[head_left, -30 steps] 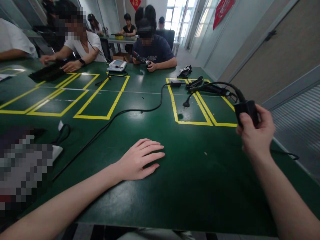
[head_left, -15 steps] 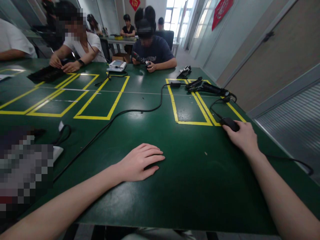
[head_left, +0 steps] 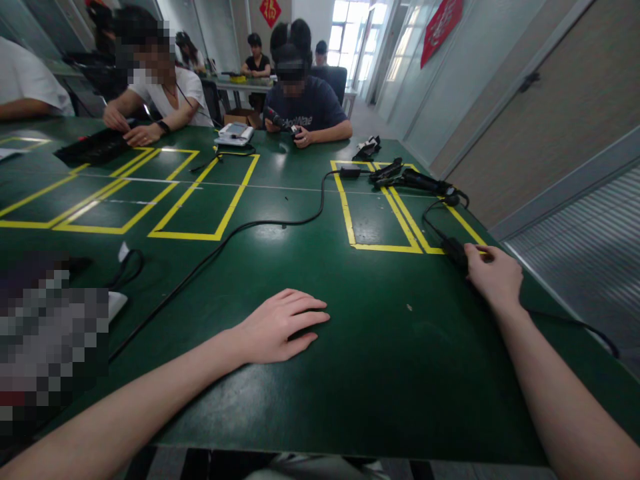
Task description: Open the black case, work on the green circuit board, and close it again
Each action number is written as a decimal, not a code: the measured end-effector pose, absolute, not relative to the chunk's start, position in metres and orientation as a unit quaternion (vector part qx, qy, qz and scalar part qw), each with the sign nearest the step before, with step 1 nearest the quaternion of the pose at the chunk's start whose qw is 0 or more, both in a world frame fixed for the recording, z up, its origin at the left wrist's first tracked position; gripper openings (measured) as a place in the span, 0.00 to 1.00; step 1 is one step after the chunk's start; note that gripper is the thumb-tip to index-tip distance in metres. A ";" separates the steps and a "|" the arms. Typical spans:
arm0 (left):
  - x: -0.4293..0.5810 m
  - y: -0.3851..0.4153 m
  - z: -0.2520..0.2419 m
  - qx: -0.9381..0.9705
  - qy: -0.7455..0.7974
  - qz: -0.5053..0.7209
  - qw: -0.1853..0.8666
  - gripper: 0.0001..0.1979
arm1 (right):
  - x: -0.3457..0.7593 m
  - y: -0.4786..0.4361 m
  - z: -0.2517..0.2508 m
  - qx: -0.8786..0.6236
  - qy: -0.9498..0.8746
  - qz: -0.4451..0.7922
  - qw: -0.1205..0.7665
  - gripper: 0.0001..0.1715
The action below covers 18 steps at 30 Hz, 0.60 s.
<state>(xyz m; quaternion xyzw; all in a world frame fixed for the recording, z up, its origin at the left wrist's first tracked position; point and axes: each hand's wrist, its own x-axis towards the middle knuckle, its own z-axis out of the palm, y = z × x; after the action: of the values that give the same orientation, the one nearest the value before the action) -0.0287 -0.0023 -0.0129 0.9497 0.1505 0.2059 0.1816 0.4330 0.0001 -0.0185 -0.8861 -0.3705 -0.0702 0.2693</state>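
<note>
My left hand point(head_left: 283, 327) lies palm down on the green table point(head_left: 350, 373), fingers stretched out and slightly apart, holding nothing. At the right side, my right hand point(head_left: 495, 275) has its fingers curled at the near end of a black cable box point(head_left: 454, 251). Its thumb and index finger appear closed on that end, though the palm side is hidden. From the box a thin cable runs up to a long black wand-like device point(head_left: 425, 180); another black cable point(head_left: 575, 321) comes out beyond my wrist toward the right table edge.
Yellow tape rectangles point(head_left: 387, 249) mark the table. A long black cable point(head_left: 250, 225) crosses it to a second black box point(head_left: 350, 172). At left lies a blurred-out object point(head_left: 55, 340). Co-workers sit opposite, near a black tray point(head_left: 95, 148) and a white device point(head_left: 235, 133).
My right hand has slid slightly right and toward me, its fingers now more curled. The black cable box has turned and shifted a little. My left hand stays put.
</note>
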 end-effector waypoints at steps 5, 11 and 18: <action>-0.028 -0.002 -0.013 0.951 0.142 0.207 0.182 0.16 | 0.429 -0.003 -0.015 -0.879 -0.373 -0.038 0.294 0.22; -0.028 -0.001 -0.015 0.951 0.147 0.201 0.183 0.17 | 0.433 -0.002 -0.016 -0.857 -0.429 -0.050 0.283 0.19; -0.030 -0.002 -0.014 0.951 0.147 0.207 0.174 0.17 | 0.429 -0.002 -0.014 -0.861 -0.422 -0.057 0.279 0.23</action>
<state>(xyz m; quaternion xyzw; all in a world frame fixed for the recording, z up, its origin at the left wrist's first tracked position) -0.0296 -0.0021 -0.0144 0.9514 0.1468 0.2069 0.1745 0.4293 -0.0023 -0.0140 -0.8610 -0.4216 -0.0571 0.2787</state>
